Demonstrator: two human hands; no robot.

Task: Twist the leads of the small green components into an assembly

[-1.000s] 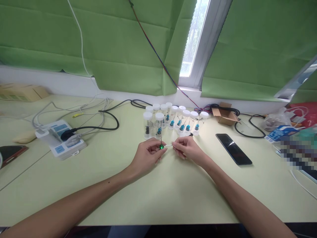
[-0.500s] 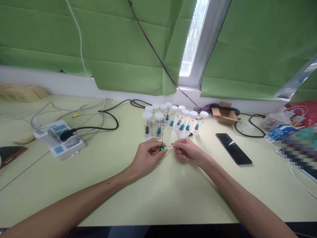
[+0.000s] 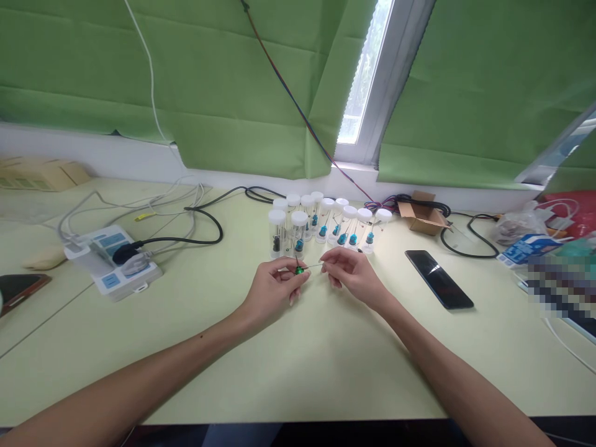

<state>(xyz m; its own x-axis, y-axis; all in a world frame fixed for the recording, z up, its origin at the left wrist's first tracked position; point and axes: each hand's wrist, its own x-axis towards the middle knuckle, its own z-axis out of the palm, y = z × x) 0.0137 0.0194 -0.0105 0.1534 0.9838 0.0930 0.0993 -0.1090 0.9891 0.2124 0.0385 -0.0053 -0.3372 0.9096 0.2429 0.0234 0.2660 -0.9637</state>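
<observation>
My left hand (image 3: pixel 274 287) pinches a small shiny green piece (image 3: pixel 299 270) between thumb and fingers, just above the table. A thin dark rod points upward from it. From the piece a thin metal rod (image 3: pixel 313 266) runs sideways to my right hand (image 3: pixel 352 277), whose thumb and forefinger are closed on its far end. Right behind both hands stand several clear tubes (image 3: pixel 326 222) with white caps, holding blue or dark pieces with thin rods. My right hand partly covers a small black piece (image 3: pixel 360 251) by the tubes.
On the left lies a white power strip (image 3: pixel 109 264) with plugs and cables. A black phone (image 3: pixel 439 279) is to the right of my right hand. An open cardboard box (image 3: pixel 423 217) stands at the back, near coiled black cables. Bags and a blue-white packet (image 3: pixel 528 249) crowd the right side.
My left hand has shifted slightly left and up with the green piece. The right hand has turned and risen a little, keeping the rod's end.
</observation>
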